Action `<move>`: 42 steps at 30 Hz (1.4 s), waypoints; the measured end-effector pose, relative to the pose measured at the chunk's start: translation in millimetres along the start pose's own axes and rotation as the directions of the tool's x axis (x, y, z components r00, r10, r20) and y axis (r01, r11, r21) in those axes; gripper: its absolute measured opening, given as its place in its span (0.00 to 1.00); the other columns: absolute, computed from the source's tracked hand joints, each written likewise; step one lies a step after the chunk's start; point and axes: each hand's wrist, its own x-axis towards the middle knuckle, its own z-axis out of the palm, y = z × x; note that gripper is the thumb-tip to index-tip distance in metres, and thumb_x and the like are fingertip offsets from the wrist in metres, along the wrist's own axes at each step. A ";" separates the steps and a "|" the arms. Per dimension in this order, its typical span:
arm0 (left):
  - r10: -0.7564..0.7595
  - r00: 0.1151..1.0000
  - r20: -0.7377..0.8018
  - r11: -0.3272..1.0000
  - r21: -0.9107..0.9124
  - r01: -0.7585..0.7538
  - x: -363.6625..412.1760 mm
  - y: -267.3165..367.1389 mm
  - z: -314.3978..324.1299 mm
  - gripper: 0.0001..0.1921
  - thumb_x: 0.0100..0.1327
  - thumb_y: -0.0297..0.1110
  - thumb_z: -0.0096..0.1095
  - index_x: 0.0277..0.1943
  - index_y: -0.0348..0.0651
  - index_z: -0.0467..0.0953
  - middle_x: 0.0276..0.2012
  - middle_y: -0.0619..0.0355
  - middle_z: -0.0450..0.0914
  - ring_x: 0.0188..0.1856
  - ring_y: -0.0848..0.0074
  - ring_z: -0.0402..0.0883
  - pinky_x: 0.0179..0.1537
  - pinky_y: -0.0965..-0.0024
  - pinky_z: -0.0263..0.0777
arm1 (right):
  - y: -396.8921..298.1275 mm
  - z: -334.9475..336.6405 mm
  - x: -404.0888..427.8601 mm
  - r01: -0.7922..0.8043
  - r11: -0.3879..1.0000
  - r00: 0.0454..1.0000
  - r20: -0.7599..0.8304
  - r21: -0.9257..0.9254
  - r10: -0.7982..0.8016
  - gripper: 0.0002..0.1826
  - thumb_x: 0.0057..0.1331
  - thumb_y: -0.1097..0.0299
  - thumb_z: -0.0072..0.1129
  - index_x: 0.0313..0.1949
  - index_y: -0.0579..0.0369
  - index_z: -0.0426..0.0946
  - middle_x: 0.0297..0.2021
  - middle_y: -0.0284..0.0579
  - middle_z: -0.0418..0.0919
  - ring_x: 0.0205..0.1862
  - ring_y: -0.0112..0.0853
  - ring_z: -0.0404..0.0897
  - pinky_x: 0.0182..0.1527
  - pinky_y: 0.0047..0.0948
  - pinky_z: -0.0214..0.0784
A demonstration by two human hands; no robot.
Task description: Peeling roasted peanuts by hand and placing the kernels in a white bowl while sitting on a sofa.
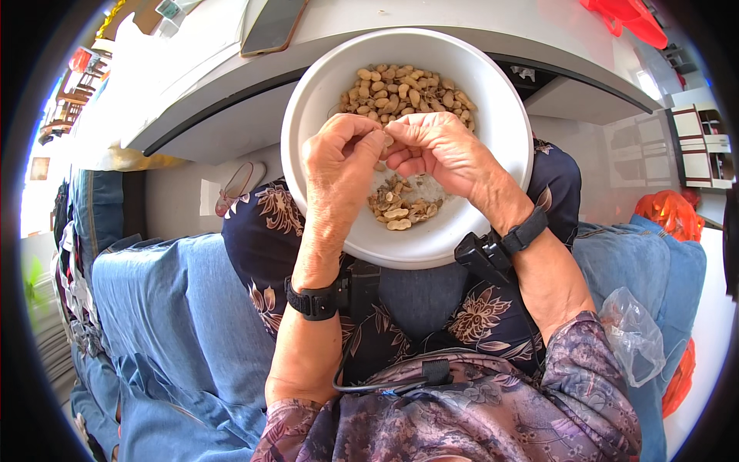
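A round white plastic basin (503,110) rests on my lap. Unshelled peanuts (404,89) are heaped at its far side, and a smaller pile of peanut shells (398,211) lies at its near side. Over the middle of the basin, my left hand (346,153) and my right hand (439,150) meet at the fingertips. Pinched between them is a small pale piece of peanut (385,140), partly hidden by the fingers. The lower fingers of my right hand are curled loosely. Both wrists wear black straps.
A grey-white table (450,17) stands just beyond the basin, with a smartphone (274,26) and a red plastic item (629,20) on it. Denim-blue cloth covers the seat (185,300). To the right lies a clear plastic bag (632,335); a slipper (239,185) is on the floor.
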 end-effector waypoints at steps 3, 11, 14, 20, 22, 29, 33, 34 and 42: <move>-0.189 0.982 -0.017 0.967 -0.176 0.183 -0.2 8.7 -2.3 0.05 0.59 0.22 0.60 0.37 0.31 0.81 0.29 0.57 0.82 0.29 0.81 0.77 0.34 0.78 0.73 | -5.1 -0.7 -0.6 -0.037 0.997 0.999 -0.015 0.063 0.038 0.16 0.69 0.62 0.53 0.40 0.68 0.76 0.34 0.51 0.80 0.35 0.36 0.83 0.40 0.32 0.80; -0.317 0.944 -0.096 0.900 -0.345 0.267 3.6 -3.7 -9.8 0.06 0.57 0.25 0.58 0.30 0.29 0.78 0.22 0.56 0.78 0.23 0.79 0.73 0.25 0.78 0.68 | -10.0 -11.0 3.3 -0.083 0.972 0.996 0.062 0.221 0.071 0.26 0.74 0.56 0.38 0.50 0.74 0.69 0.46 0.64 0.77 0.47 0.47 0.80 0.52 0.39 0.75; -0.391 0.918 -0.066 0.906 -0.205 0.371 4.4 -3.3 -8.7 0.07 0.56 0.26 0.57 0.28 0.30 0.77 0.20 0.57 0.76 0.21 0.79 0.72 0.24 0.78 0.67 | -10.5 -19.8 6.8 -0.093 0.950 0.989 0.137 0.298 0.054 0.25 0.74 0.58 0.39 0.52 0.76 0.66 0.48 0.67 0.75 0.50 0.49 0.78 0.54 0.40 0.74; -0.430 0.900 0.067 0.895 0.161 0.415 5.6 -14.0 -3.7 0.07 0.51 0.26 0.57 0.29 0.30 0.76 0.19 0.57 0.75 0.19 0.80 0.72 0.19 0.77 0.66 | -14.3 -15.5 2.2 -0.046 0.948 0.992 0.129 0.315 0.005 0.17 0.69 0.73 0.39 0.50 0.77 0.66 0.46 0.67 0.75 0.49 0.49 0.79 0.55 0.40 0.74; -0.395 0.912 0.114 0.903 0.231 0.362 4.2 -23.6 -2.2 0.06 0.51 0.26 0.57 0.30 0.30 0.76 0.19 0.57 0.75 0.19 0.80 0.72 0.19 0.77 0.66 | -15.6 -12.3 -0.2 -0.022 0.952 0.991 0.133 0.304 -0.020 0.16 0.67 0.76 0.39 0.50 0.77 0.66 0.46 0.67 0.75 0.49 0.49 0.79 0.55 0.39 0.74; -0.289 0.855 0.431 0.875 0.482 0.053 -6.4 -25.3 2.7 0.08 0.44 0.24 0.62 0.29 0.29 0.76 0.22 0.47 0.78 0.26 0.64 0.78 0.30 0.66 0.71 | -20.0 -18.1 0.4 0.036 0.993 0.998 0.046 0.110 -0.041 0.15 0.66 0.80 0.43 0.50 0.77 0.66 0.46 0.66 0.75 0.48 0.49 0.80 0.51 0.33 0.77; -0.369 0.715 0.594 0.822 0.568 -0.048 -7.5 -22.6 3.9 0.09 0.45 0.29 0.64 0.27 0.30 0.77 0.25 0.46 0.80 0.29 0.59 0.79 0.35 0.63 0.72 | -25.3 -16.2 -4.3 0.075 0.995 0.997 -0.026 0.058 -0.074 0.13 0.66 0.80 0.43 0.48 0.76 0.67 0.41 0.65 0.78 0.42 0.47 0.82 0.47 0.36 0.80; -0.310 0.765 0.564 0.828 0.556 -0.075 -8.0 -25.7 3.1 0.09 0.46 0.29 0.63 0.28 0.30 0.77 0.25 0.45 0.80 0.30 0.58 0.80 0.35 0.63 0.72 | -26.2 -16.2 -4.8 0.078 0.996 0.997 -0.026 0.032 -0.077 0.13 0.66 0.79 0.45 0.47 0.76 0.67 0.41 0.65 0.78 0.42 0.47 0.82 0.47 0.36 0.80; -0.206 0.886 0.416 0.795 0.599 -0.097 -8.4 -33.2 3.5 0.10 0.53 0.31 0.62 0.29 0.30 0.76 0.27 0.41 0.79 0.35 0.51 0.79 0.38 0.56 0.72 | -25.4 -18.7 -9.0 0.039 0.986 0.998 -0.033 -0.159 -0.045 0.13 0.69 0.69 0.49 0.46 0.69 0.72 0.36 0.53 0.80 0.36 0.38 0.83 0.39 0.26 0.79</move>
